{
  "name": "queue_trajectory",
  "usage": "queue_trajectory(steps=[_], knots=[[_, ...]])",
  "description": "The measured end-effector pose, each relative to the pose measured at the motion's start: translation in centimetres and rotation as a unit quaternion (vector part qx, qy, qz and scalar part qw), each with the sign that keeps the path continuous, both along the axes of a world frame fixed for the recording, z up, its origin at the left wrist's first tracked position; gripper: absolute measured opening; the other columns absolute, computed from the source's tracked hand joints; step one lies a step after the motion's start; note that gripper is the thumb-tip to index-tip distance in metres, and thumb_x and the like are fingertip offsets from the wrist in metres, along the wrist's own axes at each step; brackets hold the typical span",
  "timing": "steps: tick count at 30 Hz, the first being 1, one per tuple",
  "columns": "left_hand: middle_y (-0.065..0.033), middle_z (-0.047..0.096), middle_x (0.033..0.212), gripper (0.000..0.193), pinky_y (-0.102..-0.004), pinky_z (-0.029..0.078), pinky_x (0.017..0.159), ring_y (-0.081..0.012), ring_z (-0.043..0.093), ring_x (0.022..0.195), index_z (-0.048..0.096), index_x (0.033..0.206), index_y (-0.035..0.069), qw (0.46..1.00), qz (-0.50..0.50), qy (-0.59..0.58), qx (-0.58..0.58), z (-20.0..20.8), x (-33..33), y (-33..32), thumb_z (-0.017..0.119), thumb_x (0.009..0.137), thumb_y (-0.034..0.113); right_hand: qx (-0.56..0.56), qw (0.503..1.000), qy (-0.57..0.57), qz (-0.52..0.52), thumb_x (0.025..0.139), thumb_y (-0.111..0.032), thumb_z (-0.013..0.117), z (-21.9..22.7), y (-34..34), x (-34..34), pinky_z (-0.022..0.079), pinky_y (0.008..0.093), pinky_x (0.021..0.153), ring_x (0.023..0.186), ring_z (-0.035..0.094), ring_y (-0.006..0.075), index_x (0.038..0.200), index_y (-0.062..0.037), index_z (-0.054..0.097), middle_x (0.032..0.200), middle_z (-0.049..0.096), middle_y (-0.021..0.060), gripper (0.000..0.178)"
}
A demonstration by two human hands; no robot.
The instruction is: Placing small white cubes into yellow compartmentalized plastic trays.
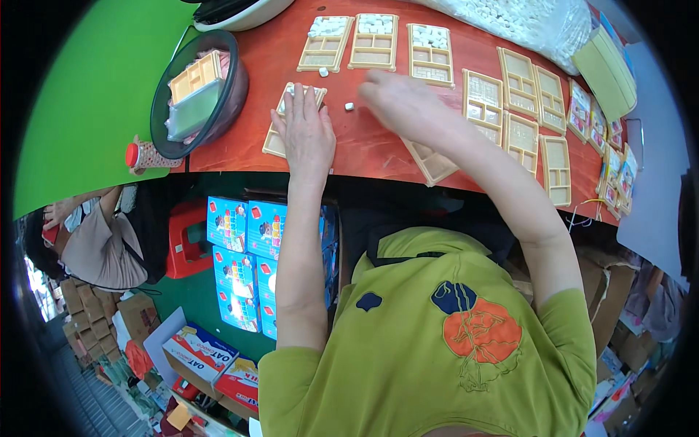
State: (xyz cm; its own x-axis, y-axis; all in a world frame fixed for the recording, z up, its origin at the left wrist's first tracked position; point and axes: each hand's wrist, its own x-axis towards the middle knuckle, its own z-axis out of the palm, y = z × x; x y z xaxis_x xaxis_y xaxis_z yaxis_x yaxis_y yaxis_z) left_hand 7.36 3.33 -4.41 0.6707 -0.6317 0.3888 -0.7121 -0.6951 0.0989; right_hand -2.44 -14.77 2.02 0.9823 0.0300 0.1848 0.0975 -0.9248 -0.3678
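Beige tray [285,116] is pressed flat on the bench [364,146] by the spread left hand [306,135]. Right hand [397,102], blurred; grip cannot be told. Beyond that tray, three trays [375,40] partly filled; the rest appear empty.

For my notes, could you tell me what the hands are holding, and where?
The left hand lies flat on a tan tray, pinning it rather than gripping. The right hand is blurred; whether it grips anything cannot be told.

Left hand [307,131] flat, palm down, fingers extended, upper centre of frame, right hand [399,103] just beside it, fingers curled, blurred, both forearms bare
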Motion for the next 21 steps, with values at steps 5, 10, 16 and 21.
queue_trajectory(steps=[5, 10, 16, 21], knots=[[-0.0227, 0.052, 0.136, 0.031, -0.0506, 0.035, 0.109, -0.0369, 0.046, 0.130, 0.057, 0.123, -0.004, 0.935, 0.001, 0.151, -0.321, 1.4, 0.2, 1.5, 0.051, 0.096, 0.011, -0.008, 1.000, -0.010, 0.016, 0.088, -0.006, 0.057, -2.8, 2.2, 3.2, 0.052, 0.0440, 0.078, 0.091, 0.064, 0.0344, 0.097, -0.0005, 0.063, 0.099, 0.060, 0.0165, 0.011], [-0.0236, 0.054, 0.133, 0.028, -0.0503, 0.036, 0.108, -0.0402, 0.047, 0.127, 0.061, 0.117, -0.004, 0.967, 0.016, 0.099, -0.234, 1.4, 1.3, 3.5, 0.053, 0.095, 0.012, 0.044, 0.999, 0.016, 0.006, 0.091, -0.008, 0.057, -3.4, 1.1, 4.9, 0.052, 0.0431, 0.080, 0.093, 0.064, 0.0347, 0.097, 0.0010, 0.063, 0.100, 0.061, 0.0166, 0.013], [-0.0219, 0.051, 0.137, 0.031, -0.0574, 0.031, 0.110, -0.0402, 0.046, 0.129, 0.061, 0.117, -0.002, 0.993, 0.037, 0.014, -0.110, 0.7, 0.4, 2.8, 0.059, 0.094, 0.018, 0.071, 0.997, -0.043, 0.005, 0.090, -0.012, 0.060, -2.5, 2.8, 8.4, 0.053, 0.0415, 0.081, 0.091, 0.065, 0.0351, 0.095, 0.0012, 0.067, 0.098, 0.064, 0.0170, 0.015], [-0.0217, 0.052, 0.136, 0.032, -0.0574, 0.030, 0.110, -0.0394, 0.047, 0.129, 0.061, 0.117, -0.003, 0.989, 0.016, 0.061, -0.135, -0.3, 0.8, 3.1, 0.060, 0.093, 0.018, 0.032, 0.999, 0.011, -0.009, 0.091, -0.014, 0.061, -2.8, 4.3, 9.4, 0.054, 0.0422, 0.079, 0.090, 0.065, 0.0347, 0.096, 0.0004, 0.067, 0.096, 0.063, 0.0166, 0.017]])
